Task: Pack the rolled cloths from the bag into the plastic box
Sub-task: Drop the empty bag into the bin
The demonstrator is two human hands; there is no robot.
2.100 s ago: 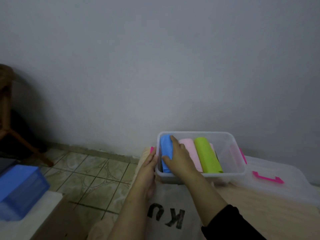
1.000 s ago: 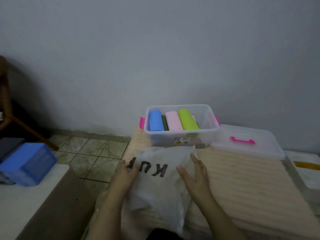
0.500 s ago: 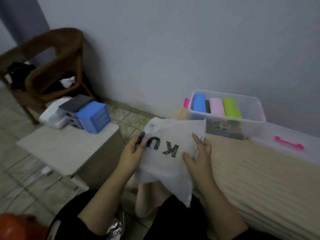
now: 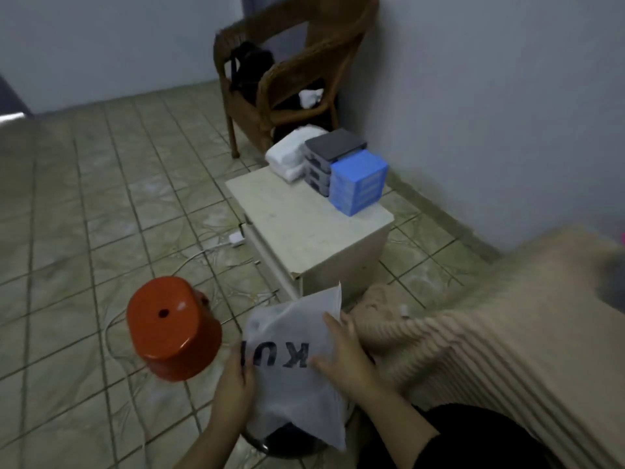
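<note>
both hands are on the bag (image 4: 291, 336), a white floppy thing with black letters on the front. left hand (image 4: 235, 380) pinches the bag's left edge down low, thumb over the front by the first letter. right hand (image 4: 345, 357) has its fingers curled around the bag's right edge, thumb across the front near the last letter. so both are gripping it.

the bag hangs roughly upright, long axis running from the top corner by the cabinet (image 4: 314, 228) down to a loose bottom edge over something dark and round that i can't make out. the letters read upside down from here. the top right corner sticks up in a point, right against the cabinet's near corner. can't tell what's inside the bag.

room around the bag: on its left there's an orange stool (image 4: 172, 330), close but not touching, with open tiled floor (image 4: 67, 231) beyond it. a white cable and plug (image 4: 236, 238) lie on the tiles between stool and cabinet. right of the bag is the beige ribbed cover (image 4: 507, 333), its folded edge just beside the right hand, so that side is tight.

behind the bag the cabinet top carries a blue drawer box (image 4: 358, 181), a grey one (image 4: 329, 157) and white cloth (image 4: 291, 157). a wicker chair (image 4: 287, 72) stands past those by the wall. the plastic box isn't in view.
</note>
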